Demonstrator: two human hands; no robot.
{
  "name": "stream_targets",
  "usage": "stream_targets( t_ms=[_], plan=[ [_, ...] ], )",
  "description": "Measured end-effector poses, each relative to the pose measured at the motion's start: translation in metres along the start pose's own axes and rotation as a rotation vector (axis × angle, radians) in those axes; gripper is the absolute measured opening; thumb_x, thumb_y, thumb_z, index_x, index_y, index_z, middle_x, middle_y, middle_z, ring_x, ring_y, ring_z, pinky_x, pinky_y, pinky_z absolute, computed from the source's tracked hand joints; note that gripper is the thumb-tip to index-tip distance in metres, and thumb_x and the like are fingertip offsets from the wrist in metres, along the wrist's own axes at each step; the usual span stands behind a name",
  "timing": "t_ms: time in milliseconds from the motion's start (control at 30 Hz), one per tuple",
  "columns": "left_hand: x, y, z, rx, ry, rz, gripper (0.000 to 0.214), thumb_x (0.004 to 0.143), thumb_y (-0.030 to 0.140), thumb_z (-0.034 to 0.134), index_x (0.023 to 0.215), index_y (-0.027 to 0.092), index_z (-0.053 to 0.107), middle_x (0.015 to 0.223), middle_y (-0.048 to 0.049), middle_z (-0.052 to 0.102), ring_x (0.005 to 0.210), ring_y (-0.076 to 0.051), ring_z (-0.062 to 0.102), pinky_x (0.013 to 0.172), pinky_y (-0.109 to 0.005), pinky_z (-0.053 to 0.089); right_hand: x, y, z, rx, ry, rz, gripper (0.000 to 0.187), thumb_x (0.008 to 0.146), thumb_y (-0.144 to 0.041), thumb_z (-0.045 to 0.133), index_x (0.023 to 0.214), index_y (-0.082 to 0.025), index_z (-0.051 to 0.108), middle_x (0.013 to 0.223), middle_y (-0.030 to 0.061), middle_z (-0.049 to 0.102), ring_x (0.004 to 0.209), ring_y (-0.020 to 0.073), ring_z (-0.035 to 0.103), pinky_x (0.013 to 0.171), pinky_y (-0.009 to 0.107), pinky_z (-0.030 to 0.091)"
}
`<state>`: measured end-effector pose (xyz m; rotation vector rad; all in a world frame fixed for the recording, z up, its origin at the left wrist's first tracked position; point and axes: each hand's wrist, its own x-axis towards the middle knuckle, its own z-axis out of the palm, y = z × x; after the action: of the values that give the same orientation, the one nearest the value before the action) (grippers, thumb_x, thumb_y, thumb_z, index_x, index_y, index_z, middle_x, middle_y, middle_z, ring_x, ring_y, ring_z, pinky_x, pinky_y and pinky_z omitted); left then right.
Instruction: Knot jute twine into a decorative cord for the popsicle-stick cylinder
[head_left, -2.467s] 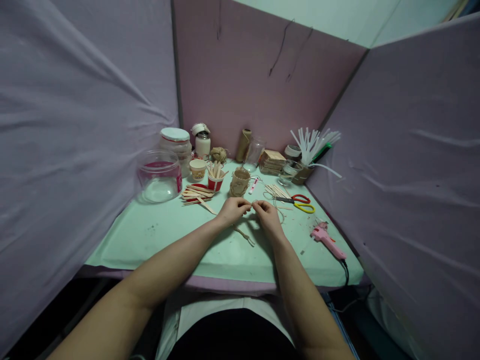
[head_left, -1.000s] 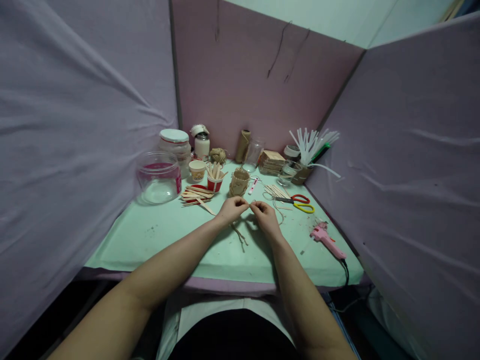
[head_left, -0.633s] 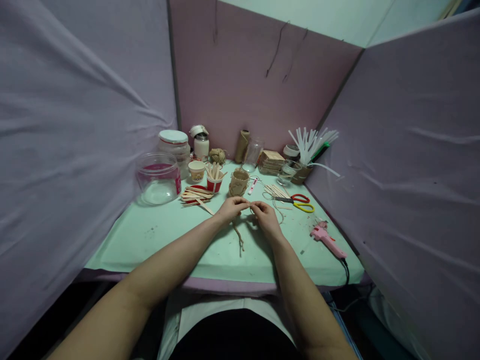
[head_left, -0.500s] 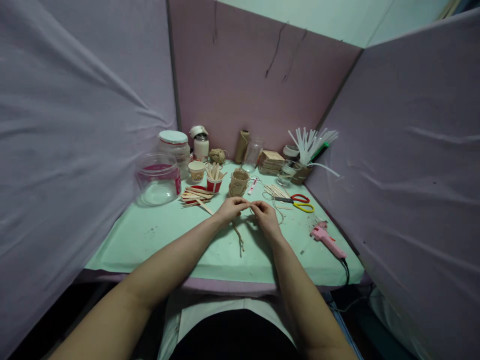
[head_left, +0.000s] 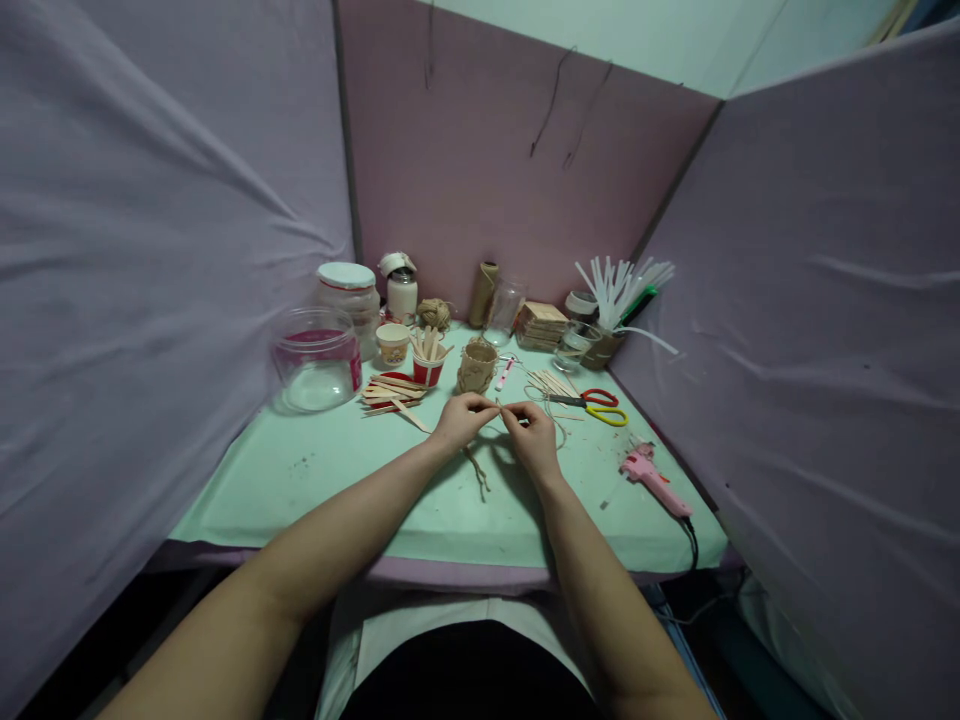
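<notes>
My left hand (head_left: 460,420) and my right hand (head_left: 531,432) meet at the middle of the table, fingertips almost touching. Each is closed in a pinch on jute twine, only a tiny bit of which shows between the fingertips. From below my left hand a thicker, twisted length of twine (head_left: 477,472) hangs down, its end frayed into strands. Just beyond my hands stands a small twine-covered cup (head_left: 478,368). A thin loop of twine (head_left: 562,430) curves out past my right hand. Fingers partly hide what is pinched.
Scissors (head_left: 604,408), thin wooden sticks (head_left: 551,384) and a pink glue gun (head_left: 651,480) lie to the right. Leftward are flat craft sticks (head_left: 391,390), a red cup (head_left: 428,372) and a clear plastic tub (head_left: 319,375). Jars, twine rolls and white glue sticks (head_left: 619,290) line the back.
My hands stay together in nearly the same spot. The fingers of my right hand have shifted slightly, and a small tip of twine now shows above the pinch.
</notes>
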<state>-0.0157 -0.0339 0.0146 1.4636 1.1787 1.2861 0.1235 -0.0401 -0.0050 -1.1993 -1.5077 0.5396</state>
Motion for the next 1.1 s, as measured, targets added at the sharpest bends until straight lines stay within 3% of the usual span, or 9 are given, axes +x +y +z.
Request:
stream_targets(
  t_ms=[133,300,367,600,867,1033,1100],
  plan=[
    [-0.001,-0.002,0.003,-0.064,-0.003,-0.060,0.014,0.062,0.027,0.066,0.066,0.014,0.066,0.069,-0.0033,0.064,0.070,-0.015,0.056,0.066,-0.026,0.043,-0.001,0.000,0.002,-0.076,0.018,-0.070,0.011,0.074,-0.028,0.056,0.068,-0.019,0.059,0.070,0.0021,0.059,0.068,0.0149,0.053,0.065,0.029,0.043],
    [0.003,-0.008,0.005,-0.513,-0.165,-0.452,0.010,0.063,0.023,0.061,0.063,0.013,0.057,0.058,0.0009,0.051,0.052,-0.006,0.044,0.047,-0.020,0.029,-0.003,-0.005,0.004,-0.098,-0.014,-0.184,0.009,0.076,-0.026,0.054,0.070,-0.020,0.056,0.075,0.0025,0.057,0.069,0.0145,0.050,0.064,0.028,0.041],
    [0.003,-0.009,0.004,-0.599,-0.214,-0.503,0.011,0.063,0.021,0.063,0.064,0.012,0.057,0.059,0.0007,0.051,0.052,-0.005,0.043,0.046,-0.018,0.027,-0.003,-0.005,0.004,-0.071,-0.016,-0.168,0.010,0.076,-0.027,0.054,0.071,-0.020,0.056,0.076,0.0027,0.057,0.070,0.0146,0.051,0.063,0.028,0.041],
    [0.002,-0.012,0.005,-0.354,-0.144,-0.198,0.024,0.062,0.030,0.070,0.076,0.015,0.059,0.067,0.0006,0.058,0.062,-0.009,0.050,0.054,-0.021,0.035,0.001,0.000,0.000,0.051,-0.051,-0.008,0.017,0.077,-0.036,0.056,0.077,-0.019,0.059,0.077,0.0034,0.062,0.074,0.0167,0.055,0.066,0.029,0.042],
    [0.004,-0.019,0.005,-0.086,-0.072,0.059,0.017,0.066,0.017,0.066,0.078,0.016,0.054,0.070,0.0020,0.058,0.067,-0.011,0.054,0.067,-0.024,0.041,0.002,0.001,0.001,0.000,-0.061,0.022,0.019,0.077,-0.036,0.050,0.074,-0.019,0.057,0.076,0.0033,0.060,0.075,0.0172,0.052,0.070,0.030,0.039],
    [0.000,-0.019,0.012,-0.018,-0.095,0.085,0.016,0.065,0.015,0.065,0.070,0.016,0.050,0.063,0.0042,0.053,0.059,-0.009,0.048,0.059,-0.023,0.036,0.007,0.011,0.001,0.068,0.110,0.191,0.021,0.075,-0.038,0.048,0.070,-0.019,0.053,0.067,0.0001,0.054,0.065,0.0152,0.047,0.064,0.028,0.036],
    [-0.001,-0.020,0.014,-0.044,-0.090,0.046,0.018,0.063,0.015,0.067,0.069,0.016,0.050,0.061,0.0044,0.053,0.058,-0.009,0.049,0.059,-0.023,0.037,0.008,0.013,0.000,0.159,0.103,0.284,0.022,0.074,-0.041,0.050,0.069,-0.019,0.053,0.061,-0.0022,0.049,0.058,0.0133,0.042,0.057,0.027,0.034]
  ],
)
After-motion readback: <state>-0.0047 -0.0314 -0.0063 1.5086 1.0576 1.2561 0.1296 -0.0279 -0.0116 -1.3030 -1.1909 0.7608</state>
